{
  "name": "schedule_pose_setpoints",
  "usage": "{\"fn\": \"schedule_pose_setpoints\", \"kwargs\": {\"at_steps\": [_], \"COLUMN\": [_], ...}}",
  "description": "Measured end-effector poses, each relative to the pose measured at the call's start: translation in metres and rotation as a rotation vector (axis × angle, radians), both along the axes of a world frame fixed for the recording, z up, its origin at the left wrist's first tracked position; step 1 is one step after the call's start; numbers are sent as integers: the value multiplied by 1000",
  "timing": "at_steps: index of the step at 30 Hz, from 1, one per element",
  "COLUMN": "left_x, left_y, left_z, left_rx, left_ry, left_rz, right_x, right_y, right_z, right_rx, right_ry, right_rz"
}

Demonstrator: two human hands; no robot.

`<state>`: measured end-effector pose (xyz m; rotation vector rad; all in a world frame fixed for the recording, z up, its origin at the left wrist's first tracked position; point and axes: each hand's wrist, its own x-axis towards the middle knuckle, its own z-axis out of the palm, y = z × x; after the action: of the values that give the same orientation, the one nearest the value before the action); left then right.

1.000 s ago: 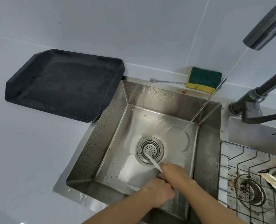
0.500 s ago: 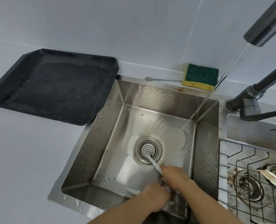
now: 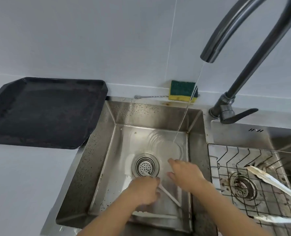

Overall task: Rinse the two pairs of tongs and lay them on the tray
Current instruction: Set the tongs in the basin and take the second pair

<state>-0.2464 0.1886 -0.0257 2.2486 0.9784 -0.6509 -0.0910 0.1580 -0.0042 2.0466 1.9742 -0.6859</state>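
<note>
The left hand (image 3: 143,191) is low in the left sink (image 3: 129,111), and its fingers are curled round a pair of white tongs (image 3: 169,195). One end of the tongs pokes out by the round drain (image 3: 145,166). The two long arms stick out the other way, toward the near wall of the sink. The right hand (image 3: 185,174) is just beside the left one, over the wet sink floor. Its fingers are spread out flat and it holds nothing. A thin stream of water (image 3: 185,113) falls from the tap (image 3: 243,28) and lands on the sink floor past the right hand, not on the tongs. The other tongs (image 3: 274,182) lie on a wire rack (image 3: 226,157) in the right sink, apart from both hands. The black tray (image 3: 44,113) sits on the counter to the left of the sink. A green and yellow sponge (image 3: 182,90) sits by the wall behind the sink
</note>
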Motion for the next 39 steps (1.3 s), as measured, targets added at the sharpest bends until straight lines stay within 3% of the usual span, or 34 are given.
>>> {"fn": "schedule_pose_setpoints", "kwargs": {"at_steps": [9, 17, 31, 39], "left_x": [18, 71, 215, 283], "left_y": [4, -36, -128, -174], "left_z": [75, 120, 88, 60], "left_rx": [190, 276, 303, 376], "left_ry": [-276, -523, -477, -345], "left_rz": [131, 87, -18, -255], "right_x": [26, 85, 239, 281], "right_y": [-35, -79, -166, -194], "right_z": [59, 93, 35, 8], "right_rx": [302, 501, 459, 361], "right_ry": [34, -6, -62, -47], "right_rz": [-244, -396, -457, -390]}}
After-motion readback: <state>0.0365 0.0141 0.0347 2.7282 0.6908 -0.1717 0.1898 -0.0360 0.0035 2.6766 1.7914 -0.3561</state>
